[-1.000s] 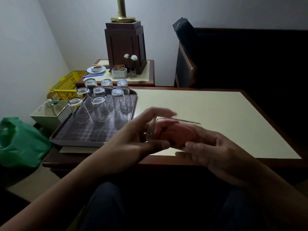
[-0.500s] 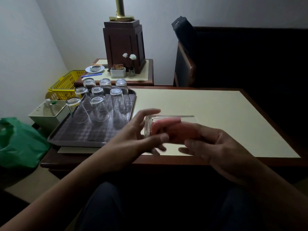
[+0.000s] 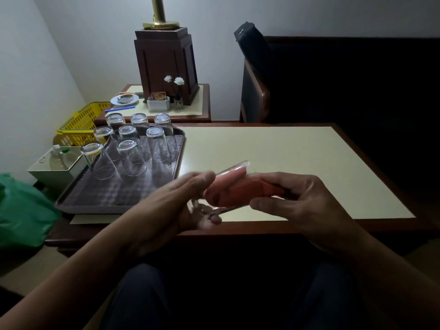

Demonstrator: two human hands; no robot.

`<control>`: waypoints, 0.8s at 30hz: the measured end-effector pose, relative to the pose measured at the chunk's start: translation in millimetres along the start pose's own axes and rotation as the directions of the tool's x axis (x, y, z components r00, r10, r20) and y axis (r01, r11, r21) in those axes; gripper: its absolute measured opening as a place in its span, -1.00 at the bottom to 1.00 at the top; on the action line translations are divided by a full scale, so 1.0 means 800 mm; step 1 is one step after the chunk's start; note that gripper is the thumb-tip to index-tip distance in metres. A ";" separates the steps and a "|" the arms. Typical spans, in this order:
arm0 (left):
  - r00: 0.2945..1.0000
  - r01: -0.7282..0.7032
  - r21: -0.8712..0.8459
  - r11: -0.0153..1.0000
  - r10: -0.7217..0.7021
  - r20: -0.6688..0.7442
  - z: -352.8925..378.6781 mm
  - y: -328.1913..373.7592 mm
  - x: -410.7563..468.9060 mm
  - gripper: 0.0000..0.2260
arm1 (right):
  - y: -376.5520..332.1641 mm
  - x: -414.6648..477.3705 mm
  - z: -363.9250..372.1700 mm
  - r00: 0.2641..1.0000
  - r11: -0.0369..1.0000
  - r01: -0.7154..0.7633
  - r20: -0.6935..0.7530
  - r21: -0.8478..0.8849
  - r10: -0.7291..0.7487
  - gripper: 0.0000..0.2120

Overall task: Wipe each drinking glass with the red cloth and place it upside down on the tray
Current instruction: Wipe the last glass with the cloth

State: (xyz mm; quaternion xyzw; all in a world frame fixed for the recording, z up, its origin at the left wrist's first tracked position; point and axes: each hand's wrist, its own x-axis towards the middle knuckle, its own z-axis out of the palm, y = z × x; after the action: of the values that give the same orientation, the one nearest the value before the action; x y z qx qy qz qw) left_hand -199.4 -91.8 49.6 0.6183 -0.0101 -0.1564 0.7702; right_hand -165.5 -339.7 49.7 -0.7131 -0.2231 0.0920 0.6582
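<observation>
The glass (image 3: 226, 186) has tilted; both hands' fingers (image 3: 266, 203) grip it, red cloth (image 3: 235, 194) inside, tray (image 3: 114, 198) just left.

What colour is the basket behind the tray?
Yellow. The basket, with perforated sides, shows only in the head view, left of the tray.

The clear drinking glass (image 3: 223, 184) held sideways is motion-blurred, its rim indistinct. The red cloth (image 3: 234, 190) stuffed inside hides its far wall. The left hand (image 3: 166, 206) covers its base. The crumpled green plastic bag (image 3: 22, 210) is cut off at the left edge.
</observation>
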 end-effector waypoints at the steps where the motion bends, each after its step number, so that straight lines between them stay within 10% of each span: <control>1: 1.000 0.011 0.003 1.000 -0.011 -0.009 0.001 -0.002 0.001 -0.70 | 0.001 -0.001 0.000 1.000 1.000 0.001 0.020 -0.026 -0.001 -0.63; 6: 0.948 -0.265 0.530 0.806 0.319 -0.010 -0.023 -0.010 0.005 -0.51 | 0.008 0.006 -0.006 0.983 0.979 -0.181 0.037 0.090 0.179 -0.74; 10: 0.911 -0.325 0.661 0.677 0.410 0.028 -0.042 -0.006 0.001 -0.44 | 0.019 0.021 -0.015 0.913 0.781 -0.324 -0.040 0.534 0.406 -0.79; 14: 0.949 -0.178 0.397 0.901 0.263 -0.172 -0.038 -0.007 0.004 -0.55 | 0.026 0.029 -0.032 0.868 0.555 -0.190 -0.126 0.810 0.481 -0.72; 19: 0.989 0.016 0.078 0.997 -0.004 -0.150 -0.022 -0.018 0.015 -0.55 | 0.033 0.012 -0.013 0.966 0.982 -0.173 -0.182 0.073 0.184 -0.53; 24: 0.978 0.207 0.084 0.975 -0.208 0.008 -0.018 -0.015 0.011 -0.16 | 0.053 0.010 -0.018 0.938 0.737 0.338 0.145 -0.585 -0.315 -0.62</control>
State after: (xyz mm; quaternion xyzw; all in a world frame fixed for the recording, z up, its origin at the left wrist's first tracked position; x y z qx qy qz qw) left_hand -191.2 -82.5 33.1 0.6459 0.0417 -0.2405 0.7234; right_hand -143.7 -350.8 10.9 -0.8325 -0.3741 -0.0876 0.3990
